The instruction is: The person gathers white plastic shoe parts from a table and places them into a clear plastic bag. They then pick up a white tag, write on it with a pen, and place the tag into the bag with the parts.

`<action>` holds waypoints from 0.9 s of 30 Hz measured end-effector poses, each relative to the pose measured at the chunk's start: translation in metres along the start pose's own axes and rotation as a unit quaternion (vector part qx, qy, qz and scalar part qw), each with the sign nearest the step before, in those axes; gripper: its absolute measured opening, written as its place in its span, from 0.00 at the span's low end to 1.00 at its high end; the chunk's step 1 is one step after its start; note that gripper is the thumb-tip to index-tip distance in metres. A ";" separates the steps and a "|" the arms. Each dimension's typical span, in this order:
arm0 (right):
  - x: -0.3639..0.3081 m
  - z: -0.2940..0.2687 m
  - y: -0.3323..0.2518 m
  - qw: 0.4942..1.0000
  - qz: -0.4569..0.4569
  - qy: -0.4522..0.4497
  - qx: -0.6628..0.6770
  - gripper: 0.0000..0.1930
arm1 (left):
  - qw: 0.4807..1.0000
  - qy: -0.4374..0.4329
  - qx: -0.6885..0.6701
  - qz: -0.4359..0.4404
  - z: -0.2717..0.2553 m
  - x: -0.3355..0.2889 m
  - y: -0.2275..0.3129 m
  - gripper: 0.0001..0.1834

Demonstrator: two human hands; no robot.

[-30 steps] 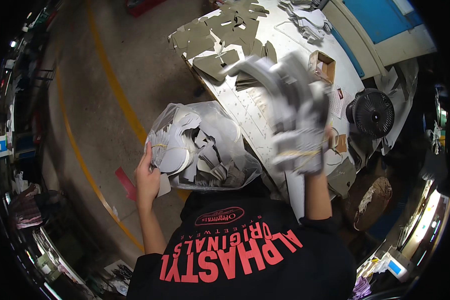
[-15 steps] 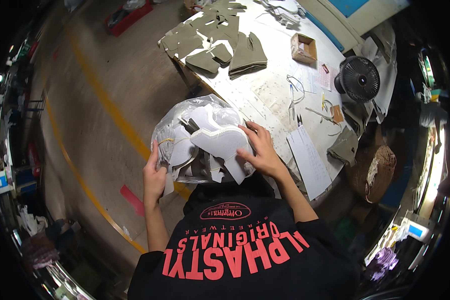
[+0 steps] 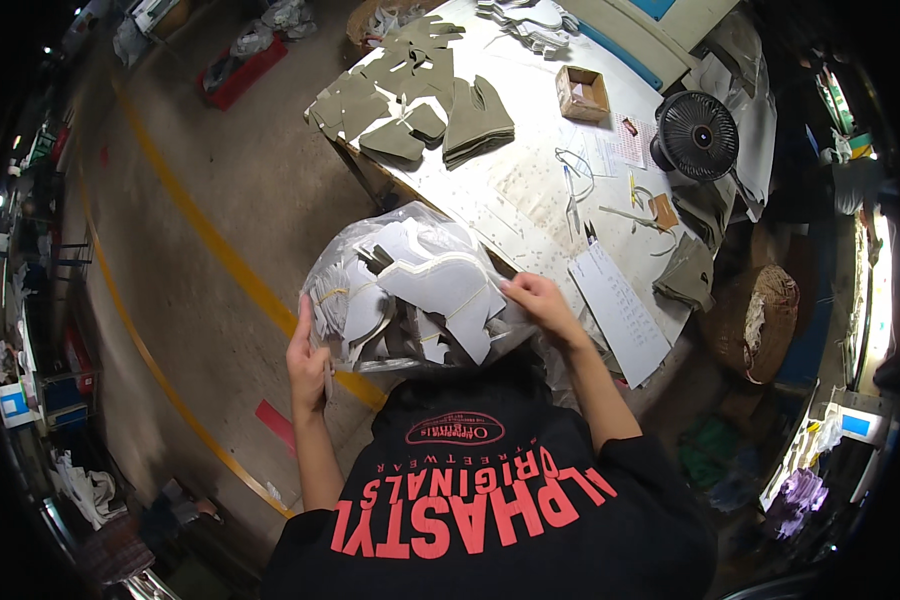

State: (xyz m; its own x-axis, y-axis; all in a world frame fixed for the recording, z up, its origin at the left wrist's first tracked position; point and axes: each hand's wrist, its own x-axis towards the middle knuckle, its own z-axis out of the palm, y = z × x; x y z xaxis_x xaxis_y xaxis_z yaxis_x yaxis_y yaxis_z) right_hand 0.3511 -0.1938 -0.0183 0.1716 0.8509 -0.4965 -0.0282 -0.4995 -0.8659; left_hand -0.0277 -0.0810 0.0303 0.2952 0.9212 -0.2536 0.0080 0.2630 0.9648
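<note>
A clear plastic bag full of white cut pieces is held in front of my torso, close to the table's near edge. Some pieces are bundled with thin yellowish ties, and a few dark strips show among them. My left hand grips the bag's left side, the thumb towards me and part of the fingers hidden. On the opposite side my right hand pinches the plastic edge between thumb and fingers. The bag's mouth is spread, so the pieces are seen from above.
On the white table lie grey-green cut pieces, a small open box, a black fan, snips and a written sheet. A wicker basket stands right; a red crate sits far left.
My right hand has moved off the white pieces to the bag's right edge and pulled the plastic outward. The view has shifted slightly. My left hand stays at the bag's left side.
</note>
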 end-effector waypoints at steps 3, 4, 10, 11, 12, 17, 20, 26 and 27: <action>-0.036 -0.022 -0.027 0.997 -0.075 0.019 0.011 0.18 | 1.000 -0.001 -0.018 -0.016 0.002 -0.018 0.009 0.50; -0.040 -0.018 -0.030 0.997 -0.061 0.044 0.001 0.20 | 1.000 -0.012 -0.021 -0.011 0.004 -0.026 0.011 0.50; -0.020 0.015 -0.053 0.965 -0.157 0.203 -0.060 0.29 | 0.998 -0.054 -0.031 -0.017 0.015 -0.056 0.016 0.52; -0.021 0.019 -0.056 0.961 -0.161 0.215 -0.060 0.29 | 0.997 -0.056 -0.045 -0.014 0.016 -0.058 0.018 0.52; -0.021 0.022 -0.058 0.957 -0.176 0.226 -0.054 0.29 | 0.997 -0.057 -0.046 -0.019 0.015 -0.059 0.020 0.52; -0.030 0.019 -0.048 0.942 -0.192 0.265 -0.074 0.27 | 0.992 -0.018 -0.105 -0.071 0.007 -0.051 0.019 0.49; -0.030 0.008 -0.039 0.924 -0.188 0.307 -0.130 0.24 | 0.995 0.071 -0.054 -0.054 0.000 -0.033 0.005 0.40; -0.010 -0.007 -0.054 0.921 -0.193 0.181 -0.286 0.16 | 0.986 0.057 0.154 -0.022 -0.009 0.022 -0.017 0.19; 0.002 -0.008 -0.058 0.906 -0.199 0.190 -0.323 0.18 | 0.975 0.034 0.203 -0.080 -0.010 0.033 -0.017 0.22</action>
State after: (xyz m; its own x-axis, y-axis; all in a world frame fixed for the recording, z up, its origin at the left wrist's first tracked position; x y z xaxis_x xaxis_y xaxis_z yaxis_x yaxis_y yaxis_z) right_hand 0.3610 -0.1651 0.0312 0.3713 0.9285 0.0095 0.6710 -0.2612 -0.6939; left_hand -0.0270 -0.0518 0.0051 0.1955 0.8984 -0.3933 0.4309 0.2815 0.8573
